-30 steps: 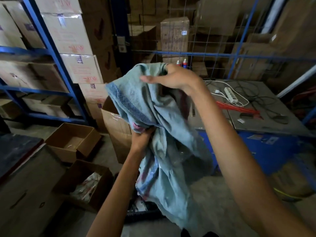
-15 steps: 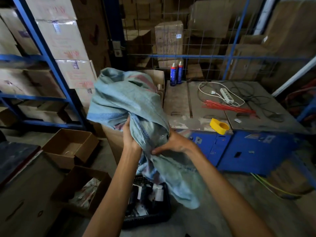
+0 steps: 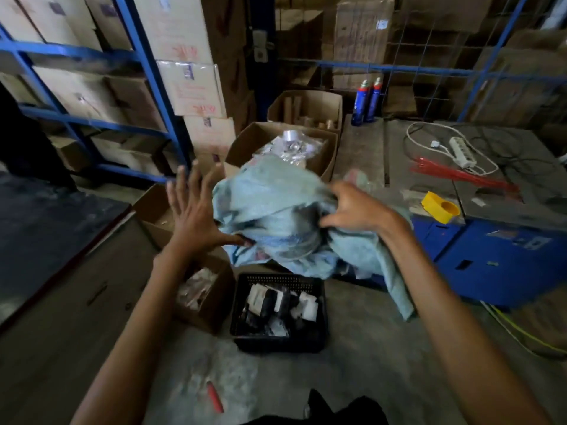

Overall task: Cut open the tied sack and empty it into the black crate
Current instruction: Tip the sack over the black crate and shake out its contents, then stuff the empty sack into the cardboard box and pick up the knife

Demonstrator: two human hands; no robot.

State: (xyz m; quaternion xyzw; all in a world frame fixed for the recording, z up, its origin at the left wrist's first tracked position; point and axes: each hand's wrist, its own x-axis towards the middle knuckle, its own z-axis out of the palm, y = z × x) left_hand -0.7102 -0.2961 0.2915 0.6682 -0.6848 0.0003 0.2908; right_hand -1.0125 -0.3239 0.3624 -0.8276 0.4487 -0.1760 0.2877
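Observation:
A crumpled, limp light-blue woven sack [image 3: 276, 216] hangs bunched in the air above the floor. My right hand [image 3: 352, 210] grips its upper right folds. My left hand [image 3: 196, 213] is spread wide at the sack's left side, fingers apart, with only the thumb touching the cloth. Directly below stands the black crate [image 3: 319, 338] on the concrete floor, holding several black and white packets. A red cutter [image 3: 214, 397] lies on the floor in front of the crate, close to me.
An open cardboard box [image 3: 211, 305] of packets sits left of the crate, with more open boxes behind. A blue machine table [image 3: 506, 259] on the right carries a yellow tape dispenser [image 3: 440, 207], red ties and a power strip. Blue shelving with cartons stands at left.
The sack has come down from chest height and been bunched smaller over the crate. My left hand has let go of the cloth and spread flat. My view has tilted down toward the floor.

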